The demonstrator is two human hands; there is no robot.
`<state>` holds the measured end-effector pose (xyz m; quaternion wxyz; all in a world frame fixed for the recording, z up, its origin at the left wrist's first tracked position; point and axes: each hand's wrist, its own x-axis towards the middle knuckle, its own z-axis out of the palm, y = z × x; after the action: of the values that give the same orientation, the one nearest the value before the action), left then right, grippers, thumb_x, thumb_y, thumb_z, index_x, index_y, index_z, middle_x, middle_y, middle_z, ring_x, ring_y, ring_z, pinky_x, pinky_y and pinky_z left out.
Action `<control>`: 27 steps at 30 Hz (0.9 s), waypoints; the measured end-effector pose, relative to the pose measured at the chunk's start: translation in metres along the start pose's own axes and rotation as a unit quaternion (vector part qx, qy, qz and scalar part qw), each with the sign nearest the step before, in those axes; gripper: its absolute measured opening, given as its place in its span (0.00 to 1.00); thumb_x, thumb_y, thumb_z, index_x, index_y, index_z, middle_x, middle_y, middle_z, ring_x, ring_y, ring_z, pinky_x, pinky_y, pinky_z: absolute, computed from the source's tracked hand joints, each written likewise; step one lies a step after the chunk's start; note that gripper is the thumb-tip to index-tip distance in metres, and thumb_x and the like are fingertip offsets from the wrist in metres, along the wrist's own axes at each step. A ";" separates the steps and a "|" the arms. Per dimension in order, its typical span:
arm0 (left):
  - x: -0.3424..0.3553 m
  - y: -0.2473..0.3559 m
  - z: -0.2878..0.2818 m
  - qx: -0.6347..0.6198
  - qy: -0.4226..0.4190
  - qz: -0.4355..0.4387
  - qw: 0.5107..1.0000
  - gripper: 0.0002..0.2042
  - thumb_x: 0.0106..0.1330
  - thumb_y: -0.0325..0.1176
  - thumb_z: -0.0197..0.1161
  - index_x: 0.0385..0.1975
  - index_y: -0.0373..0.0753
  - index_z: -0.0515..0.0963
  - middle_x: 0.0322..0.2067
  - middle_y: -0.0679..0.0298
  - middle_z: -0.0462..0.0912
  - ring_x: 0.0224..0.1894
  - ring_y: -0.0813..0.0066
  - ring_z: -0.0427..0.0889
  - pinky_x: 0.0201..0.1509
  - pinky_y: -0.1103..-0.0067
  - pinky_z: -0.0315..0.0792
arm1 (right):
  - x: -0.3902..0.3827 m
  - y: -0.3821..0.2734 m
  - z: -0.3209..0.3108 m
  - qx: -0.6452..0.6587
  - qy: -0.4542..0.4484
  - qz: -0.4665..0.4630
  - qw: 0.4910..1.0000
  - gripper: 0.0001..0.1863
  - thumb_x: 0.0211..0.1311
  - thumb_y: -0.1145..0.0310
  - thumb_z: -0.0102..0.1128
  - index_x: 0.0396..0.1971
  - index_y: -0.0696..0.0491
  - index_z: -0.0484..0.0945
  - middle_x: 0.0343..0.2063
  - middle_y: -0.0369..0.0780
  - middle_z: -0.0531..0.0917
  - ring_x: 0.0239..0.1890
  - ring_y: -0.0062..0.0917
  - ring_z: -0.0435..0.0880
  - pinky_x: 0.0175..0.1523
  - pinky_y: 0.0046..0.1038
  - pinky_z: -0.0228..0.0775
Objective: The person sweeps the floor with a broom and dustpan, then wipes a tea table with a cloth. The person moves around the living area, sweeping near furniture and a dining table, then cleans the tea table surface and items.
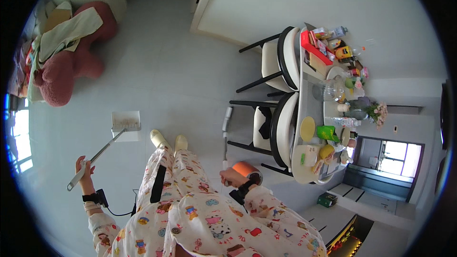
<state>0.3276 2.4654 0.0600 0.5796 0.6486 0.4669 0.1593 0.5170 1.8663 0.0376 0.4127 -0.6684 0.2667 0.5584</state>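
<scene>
Dusty pink plush covers a rounded, stool-like piece [62,78] at the upper left, with pale cloths [71,33] draped over it. Below it, the left hand [85,176], a black band at its wrist, is closed round the upper part of a long grey handle [101,153]; the handle slants down to a white dustpan [131,117] on the grey floor [171,81], ahead of the person's pale yellow shoes [160,139]. Farther right, the right hand [233,178] has its fingers curled in, just below a slim pale rod [225,145] and beside an orange cylinder [244,168]; I cannot tell how tight its grip is or which of these it has hold of. Next come two black-framed chairs with cream seats [275,64], drawn up to a table [310,96] crowded with a red box [314,50], bottles, a green packet [327,133] and flowers [379,113].
</scene>
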 end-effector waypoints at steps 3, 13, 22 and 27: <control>0.030 0.002 0.016 0.006 -0.037 0.019 0.999 0.14 0.67 0.31 0.65 0.51 0.43 0.76 0.35 0.70 0.74 0.28 0.86 0.71 0.33 0.85 0.76 | -0.032 -0.025 0.034 0.013 -0.002 -0.018 1.000 0.13 0.62 0.67 0.54 0.19 0.56 0.72 0.15 0.39 0.76 0.14 0.24 0.70 0.17 0.29 0.55; 0.076 0.008 0.022 -0.042 -0.093 0.004 0.995 0.13 0.65 0.25 0.65 0.49 0.43 0.77 0.32 0.72 0.72 0.28 0.86 0.71 0.31 0.86 0.75 | -0.036 -0.049 0.021 0.179 0.099 -0.085 0.975 0.10 0.64 0.69 0.57 0.25 0.53 0.68 0.15 0.34 0.70 0.12 0.20 0.67 0.15 0.25 0.54; 0.057 0.009 0.022 -0.057 -0.071 0.027 0.995 0.13 0.65 0.25 0.64 0.48 0.42 0.76 0.31 0.71 0.72 0.26 0.85 0.72 0.29 0.87 0.74 | 0.092 -0.175 0.012 -0.091 0.180 -0.093 0.975 0.15 0.55 0.67 0.55 0.11 0.54 0.74 0.15 0.41 0.77 0.14 0.29 0.75 0.18 0.33 0.62; 0.040 0.005 0.021 -0.051 -0.023 -0.005 0.998 0.14 0.65 0.24 0.64 0.49 0.43 0.77 0.33 0.71 0.71 0.30 0.86 0.73 0.31 0.87 0.75 | 0.058 -0.204 0.035 -0.050 -0.003 -0.128 0.991 0.15 0.59 0.67 0.57 0.14 0.53 0.69 0.13 0.36 0.72 0.11 0.21 0.66 0.17 0.26 0.54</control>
<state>0.3662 2.4851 0.0453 0.6237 0.6192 0.4476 0.1650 0.6787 2.0073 0.0318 0.4479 -0.7147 0.1497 0.5159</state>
